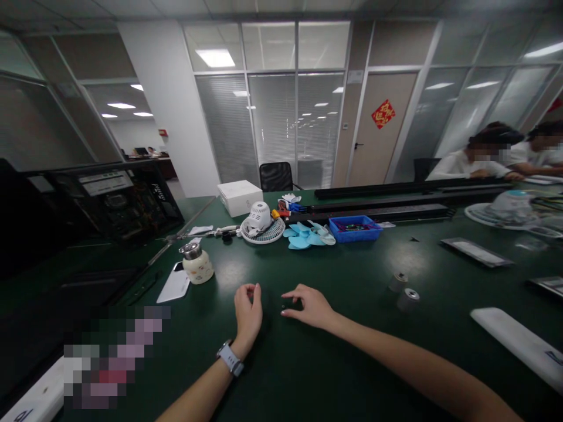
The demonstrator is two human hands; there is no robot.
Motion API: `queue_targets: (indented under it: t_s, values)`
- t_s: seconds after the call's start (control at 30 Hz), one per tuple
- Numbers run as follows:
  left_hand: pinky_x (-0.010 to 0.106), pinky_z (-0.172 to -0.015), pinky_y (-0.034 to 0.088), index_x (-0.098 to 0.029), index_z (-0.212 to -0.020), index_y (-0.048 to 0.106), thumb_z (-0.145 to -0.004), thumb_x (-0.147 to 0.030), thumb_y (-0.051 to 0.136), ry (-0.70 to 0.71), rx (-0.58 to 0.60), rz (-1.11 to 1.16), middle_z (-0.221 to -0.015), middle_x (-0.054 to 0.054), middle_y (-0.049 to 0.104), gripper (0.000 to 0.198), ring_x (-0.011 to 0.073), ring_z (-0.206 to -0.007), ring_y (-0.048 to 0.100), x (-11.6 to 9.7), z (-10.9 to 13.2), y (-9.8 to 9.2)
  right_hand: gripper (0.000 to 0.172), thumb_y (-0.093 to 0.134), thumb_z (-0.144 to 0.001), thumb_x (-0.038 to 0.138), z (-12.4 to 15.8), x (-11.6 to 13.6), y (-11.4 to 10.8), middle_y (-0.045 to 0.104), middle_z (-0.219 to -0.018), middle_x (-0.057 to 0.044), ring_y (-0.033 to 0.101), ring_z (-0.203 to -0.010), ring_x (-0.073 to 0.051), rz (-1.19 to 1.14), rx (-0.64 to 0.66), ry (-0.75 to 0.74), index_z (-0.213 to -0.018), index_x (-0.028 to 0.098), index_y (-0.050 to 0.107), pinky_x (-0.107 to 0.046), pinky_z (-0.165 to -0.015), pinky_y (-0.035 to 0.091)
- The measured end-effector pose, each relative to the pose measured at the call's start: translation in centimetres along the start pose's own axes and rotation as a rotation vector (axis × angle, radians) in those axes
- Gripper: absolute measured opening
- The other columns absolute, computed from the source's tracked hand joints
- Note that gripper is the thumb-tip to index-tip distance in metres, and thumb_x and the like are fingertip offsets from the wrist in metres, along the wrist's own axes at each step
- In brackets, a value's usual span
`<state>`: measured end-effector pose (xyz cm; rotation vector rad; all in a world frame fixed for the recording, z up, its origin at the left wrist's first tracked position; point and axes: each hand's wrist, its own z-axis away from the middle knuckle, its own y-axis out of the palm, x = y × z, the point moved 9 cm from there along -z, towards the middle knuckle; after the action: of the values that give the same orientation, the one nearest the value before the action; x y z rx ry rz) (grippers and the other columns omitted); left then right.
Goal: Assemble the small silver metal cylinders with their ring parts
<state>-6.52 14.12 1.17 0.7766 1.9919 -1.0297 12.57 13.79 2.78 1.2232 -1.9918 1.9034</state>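
Note:
My left hand (247,310) rests on the dark green table (334,351), thumb and forefinger pinched together near their tips; whatever they hold is too small to make out. A grey watch sits on that wrist. My right hand (308,305) lies just to its right, fingers curled down onto the tabletop beside a tiny dark part (284,306). The two hands are a few centimetres apart.
A small cream bottle (197,264) with a metal cap stands left of my hands beside a white card (175,286). Behind are a white fan housing (261,221), blue fan blades (308,235), a blue tray (354,228) and a white box (240,197). Two small metal cylinders (403,291) lie right. Two people sit far right.

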Motion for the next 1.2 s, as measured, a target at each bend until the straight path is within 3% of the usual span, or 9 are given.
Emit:
queue_targets:
  t_s: [0.1, 0.2, 0.3, 0.4, 0.5, 0.67, 0.97, 1.1, 1.2]
  values:
    - [0.041, -0.079, 0.045, -0.020, -0.084, 0.051, -0.089, -0.047, 0.042, 0.005, 0.010, -0.008, -0.084, 0.004, 0.054, 0.029, 0.0232, -0.083, 0.054, 0.0, 0.0, 0.1, 0.027, 0.067, -0.076, 0.053, -0.2, -0.1, 0.4, 0.063, -0.087, -0.001, 0.059, -0.077, -0.016, 0.027, -0.040, -0.002, -0.091, 0.033, 0.076, -0.030, -0.069, 0.045]
    - [0.041, -0.079, 0.045, -0.020, -0.085, 0.052, -0.088, -0.049, 0.041, -0.006, 0.021, -0.016, -0.085, 0.004, 0.054, 0.031, 0.0240, -0.084, 0.054, 0.0, 0.0, 0.2, 0.024, 0.062, -0.082, 0.048, 1.6, -0.3, -2.2, 0.064, -0.086, -0.001, 0.057, -0.069, -0.015, -0.028, -0.087, 0.010, -0.093, 0.031, 0.075, -0.029, -0.063, 0.046]
    - [0.042, -0.078, 0.045, -0.020, -0.086, 0.052, -0.088, -0.052, 0.040, -0.019, 0.031, -0.016, -0.086, 0.005, 0.054, 0.034, 0.0246, -0.084, 0.054, 0.0, 0.0, 0.2, 0.026, 0.056, -0.086, 0.044, 6.3, -1.9, -9.2, 0.067, -0.088, -0.003, 0.061, -0.076, -0.018, -0.011, -0.284, -0.011, -0.100, 0.030, 0.072, -0.033, -0.069, 0.050]
    - [0.041, -0.077, 0.046, -0.020, -0.086, 0.053, -0.087, -0.053, 0.041, -0.031, 0.045, -0.010, -0.086, 0.005, 0.054, 0.035, 0.0252, -0.085, 0.054, 0.2, -0.2, 0.3, 0.027, 0.058, -0.083, 0.045, 13.2, -5.9, -17.6, 0.069, -0.093, -0.005, 0.063, -0.087, -0.022, 0.155, -0.650, 0.074, -0.098, 0.026, 0.071, -0.038, -0.083, 0.050]
    - [0.041, -0.077, 0.045, -0.020, -0.087, 0.054, -0.086, -0.053, 0.043, -0.032, 0.048, -0.020, -0.087, 0.005, 0.054, 0.035, 0.0255, -0.085, 0.054, 0.4, -0.3, 0.4, 0.033, 0.055, -0.083, 0.049, 18.1, -10.6, -21.3, 0.070, -0.096, -0.007, 0.065, -0.091, -0.024, 0.239, -0.794, 0.204, -0.093, 0.022, 0.070, -0.039, -0.086, 0.049]
    - [0.041, -0.076, 0.045, -0.020, -0.086, 0.053, -0.086, -0.054, 0.042, -0.033, 0.030, -0.017, -0.086, 0.005, 0.054, 0.035, 0.0251, -0.084, 0.054, 0.7, -0.3, 0.3, 0.037, 0.053, -0.080, 0.052, 19.2, -15.3, -20.2, 0.071, -0.094, -0.008, 0.066, -0.088, -0.024, 0.247, -0.726, 0.341, -0.091, 0.021, 0.070, -0.038, -0.082, 0.051]
    - [0.040, -0.073, 0.047, -0.020, -0.085, 0.053, -0.085, -0.056, 0.042, -0.030, 0.018, -0.017, -0.085, 0.005, 0.055, 0.038, 0.0246, -0.083, 0.055, 0.7, -0.2, 0.2, 0.042, 0.053, -0.077, 0.056, 19.6, -15.8, -19.5, 0.072, -0.097, -0.008, 0.068, -0.087, -0.026, 0.198, -0.700, 0.403, -0.095, 0.022, 0.070, -0.039, -0.080, 0.053]
    - [0.040, -0.073, 0.047, -0.020, -0.087, 0.054, -0.086, -0.056, 0.042, -0.029, 0.024, -0.017, -0.086, 0.005, 0.055, 0.037, 0.0244, -0.083, 0.055, 0.6, -0.2, 0.2, 0.068, 0.055, -0.072, 0.064, 19.6, -16.0, -20.5, 0.069, -0.111, -0.012, 0.065, -0.101, -0.030, 0.287, -0.738, 0.515, -0.121, 0.017, 0.060, -0.042, -0.086, 0.051]
    - [0.040, -0.072, 0.047, -0.020, -0.086, 0.054, -0.085, -0.056, 0.042, -0.041, 0.035, -0.008, -0.086, 0.005, 0.054, 0.038, 0.0249, -0.084, 0.055, 0.6, -0.2, 0.3, 0.082, 0.054, -0.069, 0.071, 17.9, -17.0, -20.8, 0.067, -0.114, -0.017, 0.064, -0.103, -0.034, 0.394, -0.610, 0.664, -0.126, 0.012, 0.056, -0.044, -0.081, 0.051]
